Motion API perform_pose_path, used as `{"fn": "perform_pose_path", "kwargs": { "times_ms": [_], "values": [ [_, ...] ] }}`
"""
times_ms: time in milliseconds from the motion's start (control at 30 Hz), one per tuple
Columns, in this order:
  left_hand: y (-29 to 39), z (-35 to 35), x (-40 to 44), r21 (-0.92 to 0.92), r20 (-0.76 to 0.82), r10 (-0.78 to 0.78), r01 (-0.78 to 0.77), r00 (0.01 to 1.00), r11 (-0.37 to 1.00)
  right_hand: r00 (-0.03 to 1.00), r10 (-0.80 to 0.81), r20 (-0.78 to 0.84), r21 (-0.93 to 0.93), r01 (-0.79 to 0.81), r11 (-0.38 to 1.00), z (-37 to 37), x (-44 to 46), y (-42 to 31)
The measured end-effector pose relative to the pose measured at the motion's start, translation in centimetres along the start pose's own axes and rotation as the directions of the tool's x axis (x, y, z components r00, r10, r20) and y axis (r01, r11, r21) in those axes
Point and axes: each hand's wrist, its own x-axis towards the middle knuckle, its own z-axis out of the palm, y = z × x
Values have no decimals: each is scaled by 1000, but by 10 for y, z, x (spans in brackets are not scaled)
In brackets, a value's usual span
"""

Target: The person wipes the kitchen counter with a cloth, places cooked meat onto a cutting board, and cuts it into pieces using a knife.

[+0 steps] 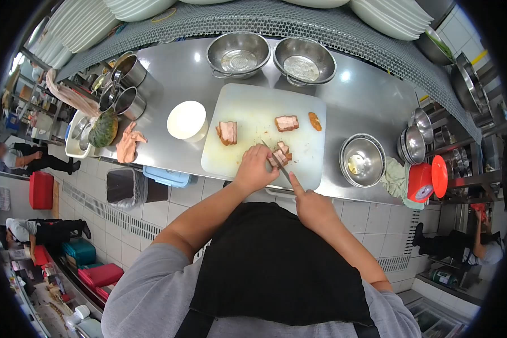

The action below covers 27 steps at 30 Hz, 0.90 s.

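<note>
My right hand (314,207) grips a knife (285,172), its blade angled up and left against a small, partly cut piece of roast pork belly (283,150). My left hand (256,168) is closed, fingers curled against the left side of that same piece, close to the blade. Both work near the lower middle of a white cutting board (225,107). Higher up on the board lie a block of pork belly (227,133) at left, another chunk (287,123) at right and a small brown piece (315,121).
A white tub (187,120) stands left of the board. Two steel colanders (239,53) sit behind it. Steel bowls (362,160), a green cloth (397,179) and a red scale (420,183) are at right. A green squash (103,128) and pink gloves (130,142) lie at left. Several people stand farther off.
</note>
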Motion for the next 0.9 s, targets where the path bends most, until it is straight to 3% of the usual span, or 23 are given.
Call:
{"fn": "perform_pose_path", "kwargs": {
  "times_ms": [100,167,200,333,600,667,833,900],
  "values": [
    [-5,4,-2,-7,-14,-32,32,999,999,999,-34,21,16,34,999,-13,-17,1],
    [-7,6,-2,-32,-15,-19,18,1000,999,982,56,182,-17,-54,998,-35,-27,-6],
    [-7,7,-3,-57,-14,-3,2,1000,998,981,58,184,-15,-56,998,-28,-21,-4],
    [-10,14,-3,-41,-77,17,-20,997,999,1000,6,30,71,-8,997,34,25,7],
    [-10,2,-7,-42,-29,-29,28,999,999,976,-75,-204,248,126,961,24,4,20],
    [-10,1,-4,-32,-28,-25,25,999,999,988,26,-149,226,8,974,6,-18,22],
    [2,9,15,30,-23,46,-45,999,999,980,110,-168,192,-76,978,4,-46,48],
    [9,15,23,84,87,49,-56,995,995,976,186,-112,155,-168,974,6,-51,52]
  ]
}}
